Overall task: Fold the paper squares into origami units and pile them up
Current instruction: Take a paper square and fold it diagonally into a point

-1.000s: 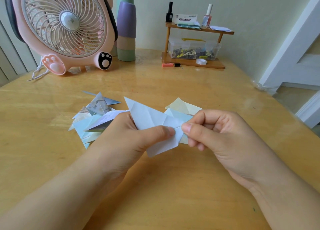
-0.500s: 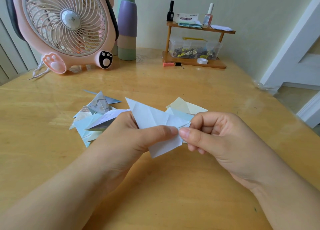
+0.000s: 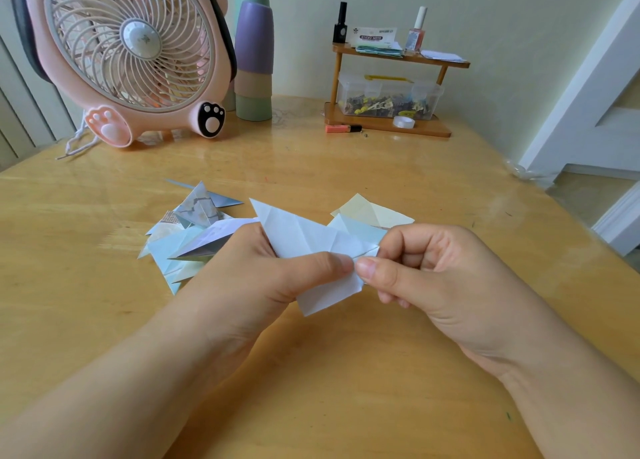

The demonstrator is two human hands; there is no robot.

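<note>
I hold a pale blue-white folded paper unit (image 3: 304, 237) above the wooden table (image 3: 346, 372). My left hand (image 3: 256, 282) grips its left part, thumb on top and fingers underneath. My right hand (image 3: 426, 278) pinches its right tip between thumb and forefinger, the other fingers curled. The two thumb tips almost touch. A pile of folded units (image 3: 187, 230) in pale blue and patterned paper lies on the table behind my left hand. Unfolded paper squares (image 3: 370, 213), cream over light blue, lie behind my right hand, partly hidden by the unit.
At the back left stands a pink desk fan (image 3: 131, 50) with its cord, and stacked cups (image 3: 254, 60) beside it. A small wooden shelf (image 3: 388, 126) holds bottles, sticky notes, a clear box of clips and tape. The table's right edge drops toward a white door frame (image 3: 588, 95).
My right thumb and forefinger have shifted slightly along the unit's right tip toward my left thumb. The paper is tilted a little differently. The pile and squares have not moved.
</note>
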